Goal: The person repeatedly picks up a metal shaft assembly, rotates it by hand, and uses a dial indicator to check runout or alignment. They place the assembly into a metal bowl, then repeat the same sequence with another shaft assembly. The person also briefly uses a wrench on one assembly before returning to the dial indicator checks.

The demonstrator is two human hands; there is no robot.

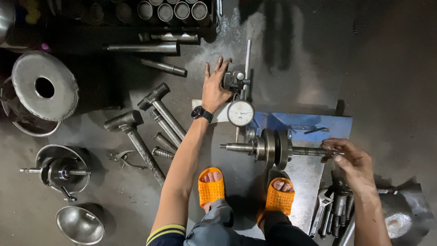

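Observation:
My left hand (215, 86), with a black watch on the wrist, rests on the base of a dial indicator stand (236, 81) on the floor. The round white dial gauge (240, 113) hangs just below the hand. A steel shaft with thick discs (271, 148) lies across a blue metal fixture (314, 125). My right hand (350, 159) grips the right end of that shaft with its fingertips. My feet in orange sandals (211, 187) stand just below the shaft.
Two hammers (157, 107) and pliers (122, 157) lie left of my arm. Metal discs, bowls and a spindle part (61, 173) sit at far left. Steel tubes (168, 10) are stacked at the top. Wrenches and sockets (334, 209) lie at lower right.

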